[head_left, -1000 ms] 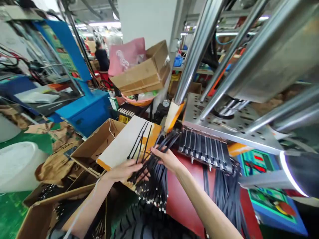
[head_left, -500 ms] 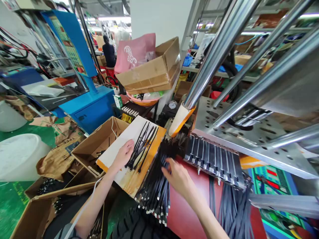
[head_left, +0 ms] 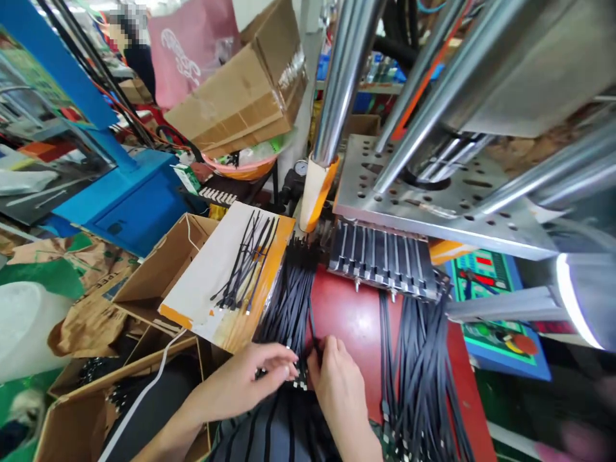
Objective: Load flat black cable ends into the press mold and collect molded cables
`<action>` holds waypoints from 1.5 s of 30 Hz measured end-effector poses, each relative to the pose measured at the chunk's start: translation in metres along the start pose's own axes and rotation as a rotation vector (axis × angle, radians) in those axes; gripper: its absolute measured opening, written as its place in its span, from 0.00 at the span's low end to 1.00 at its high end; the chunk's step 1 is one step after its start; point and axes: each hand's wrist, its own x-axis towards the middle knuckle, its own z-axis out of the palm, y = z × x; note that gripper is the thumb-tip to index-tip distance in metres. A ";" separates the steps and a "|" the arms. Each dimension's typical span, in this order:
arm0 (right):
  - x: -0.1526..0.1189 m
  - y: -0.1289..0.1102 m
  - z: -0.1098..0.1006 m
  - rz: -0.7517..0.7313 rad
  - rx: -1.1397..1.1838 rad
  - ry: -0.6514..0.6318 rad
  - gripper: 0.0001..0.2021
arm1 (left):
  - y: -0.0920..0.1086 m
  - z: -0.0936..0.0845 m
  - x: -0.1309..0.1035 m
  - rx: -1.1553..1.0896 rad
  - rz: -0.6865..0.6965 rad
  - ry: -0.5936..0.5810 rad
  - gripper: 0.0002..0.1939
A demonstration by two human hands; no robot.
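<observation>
Gripping the near ends of a bundle of black cable ties, my left hand and right hand meet at 6 o'clock of the red table top. Left fingers are pinched around the tie heads; right fingers curl onto the same ends, touching the left fingertips. The bundle lies lengthwise on the red surface, its far tips pointing to 12 o'clock, toward the metal slotted die.

At 10 o'clock, just beside the bundle, a white-and-orange board carries a smaller loose clutch of black ties. It rests over an open cardboard box; contents there I cannot tell. At 3 o'clock a second mass of ties hangs from the die. At 8 o'clock a lower cardboard box holds dark ties, partly hidden. At 11 o'clock, well apart, a tilted carton sits on an orange basin.
</observation>
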 end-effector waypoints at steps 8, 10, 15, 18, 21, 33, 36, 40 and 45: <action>-0.066 0.054 -0.082 -0.001 0.332 -0.400 0.05 | -0.015 0.083 0.052 -0.889 -0.067 0.040 0.23; -0.067 0.064 -0.079 0.174 0.135 -0.246 0.11 | -0.007 0.089 0.066 -0.843 -0.013 0.042 0.20; -0.052 0.085 -0.046 0.372 -0.265 -0.012 0.19 | 0.003 0.087 0.072 -0.446 0.021 -0.071 0.25; -0.048 0.097 -0.044 0.348 -0.059 0.024 0.21 | 0.000 0.093 0.073 -0.305 -0.042 -0.096 0.30; -0.050 0.096 -0.059 0.368 0.255 0.089 0.20 | -0.001 0.102 0.080 -0.312 -0.105 -0.108 0.35; -0.048 0.079 -0.112 0.241 1.030 -0.418 0.14 | 0.028 0.108 0.072 -0.758 -0.039 -0.172 0.23; -0.019 0.070 -0.105 0.344 1.223 -0.243 0.20 | 0.027 0.106 0.058 -0.490 -0.014 -0.219 0.25; 0.005 0.043 -0.087 0.349 1.155 0.057 0.17 | 0.033 0.089 0.051 -0.102 -0.037 -0.241 0.19; -0.001 0.034 -0.076 0.115 1.044 0.112 0.16 | 0.072 0.058 0.079 0.129 0.240 0.004 0.22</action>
